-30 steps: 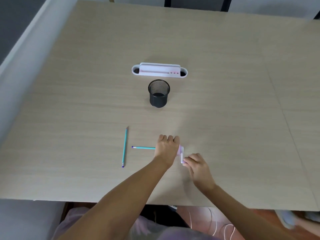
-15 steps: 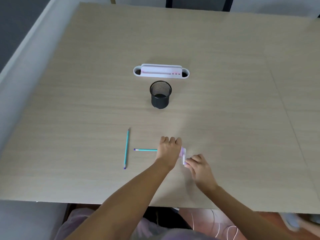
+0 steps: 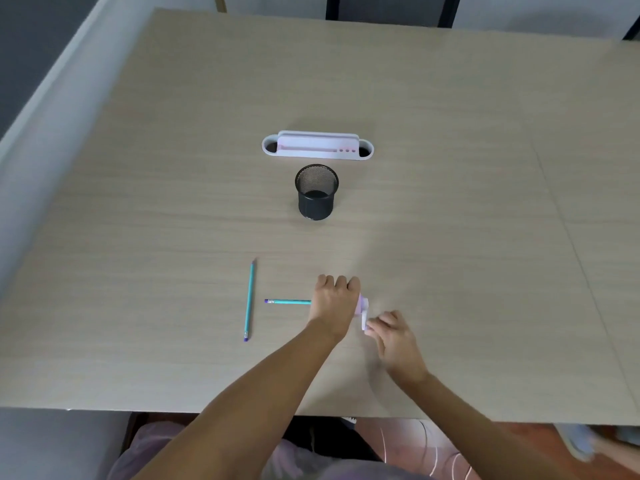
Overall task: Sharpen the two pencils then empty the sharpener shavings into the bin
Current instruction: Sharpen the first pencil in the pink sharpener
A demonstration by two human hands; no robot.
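Note:
A pale purple sharpener stands on the table, mostly hidden under my left hand, which is closed over its body. A teal pencil lies level, its right end hidden under that hand and its purple eraser end pointing left. My right hand pinches the sharpener's white crank handle at the lower right side. A second teal pencil lies loose on the table to the left, tip pointing away from me. The black mesh bin stands upright further back.
A white and pink desk organiser lies behind the bin. The wooden table ends at a near edge just below my forearms. A grey wall runs along the table's left side.
My right hand has shifted slightly at the crank handle. My left hand and both pencils keep their places; the view has moved a little.

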